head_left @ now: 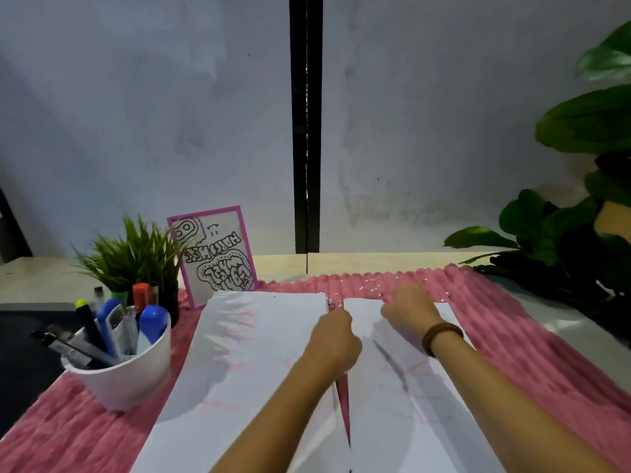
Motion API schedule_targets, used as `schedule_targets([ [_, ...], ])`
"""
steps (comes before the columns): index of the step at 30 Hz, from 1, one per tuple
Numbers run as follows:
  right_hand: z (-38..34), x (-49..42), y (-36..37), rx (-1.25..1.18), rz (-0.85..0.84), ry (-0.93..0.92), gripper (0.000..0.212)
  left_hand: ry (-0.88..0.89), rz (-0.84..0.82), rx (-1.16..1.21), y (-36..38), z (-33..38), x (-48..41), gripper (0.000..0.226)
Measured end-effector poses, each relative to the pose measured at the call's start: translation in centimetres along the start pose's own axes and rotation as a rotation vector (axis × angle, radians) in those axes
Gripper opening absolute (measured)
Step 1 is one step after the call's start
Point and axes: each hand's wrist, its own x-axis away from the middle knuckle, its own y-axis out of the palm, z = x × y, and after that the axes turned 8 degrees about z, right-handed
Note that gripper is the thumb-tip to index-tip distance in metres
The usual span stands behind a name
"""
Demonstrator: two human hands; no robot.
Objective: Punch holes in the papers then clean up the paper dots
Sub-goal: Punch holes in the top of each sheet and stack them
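Two white sheets lie side by side on a pink cloth [532,339]: the left paper [239,363] and the right paper [403,404]. Small white paper dots [370,283] are scattered on the cloth beyond the right paper, and a few lie in the gap between the sheets near their top corners. My left hand [336,339] is curled over the gap at the left paper's right edge; what its fingers hold is hidden. My right hand [408,307], with a brown bracelet at the wrist, sits fingers-down at the right paper's top edge among the dots. No hole punch is in view.
A white cup [126,377] full of markers stands at the left on the cloth. Behind it are a small green plant [133,257] and a pink-framed drawing [216,256]. A large leafy plant [577,213] fills the right side. A grey wall rises behind the table.
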Motion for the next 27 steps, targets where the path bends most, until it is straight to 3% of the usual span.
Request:
schedule_targets([
  [3,1.2,-1.5,1.1,0.008,-0.033,-0.01,0.035,-0.059,-0.058,0.014,2.6,2.0,-2.1,0.017],
  [5,1.7,-2.3,1.6,-0.02,-0.029,-0.025,0.035,-0.084,0.013,0.029,3.8,2.1,-3.1,0.026],
  [7,2.4,-3.2,2.1,-0.038,0.002,-0.07,0.036,-0.099,0.111,0.07,4.9,1.3,-4.1,0.012],
  [10,2.9,-4.1,2.5,-0.03,0.072,-0.118,0.037,-0.124,0.24,0.214,5.1,0.8,-4.9,0.029],
  [13,3.4,-5.1,2.9,-0.039,0.065,-0.147,0.037,-0.14,0.297,0.367,5.0,0.9,-4.9,0.026],
  [17,4.3,-5.4,3.6,-0.035,0.048,-0.169,0.034,-0.131,0.351,0.402,5.8,0.6,-4.6,0.049],
  [22,4.6,-5.8,4.0,-0.044,0.049,-0.181,0.035,-0.151,0.362,0.428,5.9,0.2,-5.2,0.033],
  [25,4.8,-6.2,4.3,-0.005,0.05,-0.182,0.024,-0.118,0.318,0.298,6.2,0.2,-5.3,0.016],
  [27,5.0,-6.3,4.5,-0.004,0.043,-0.187,0.017,-0.095,0.285,0.204,6.4,0.5,-5.2,0.017],
])
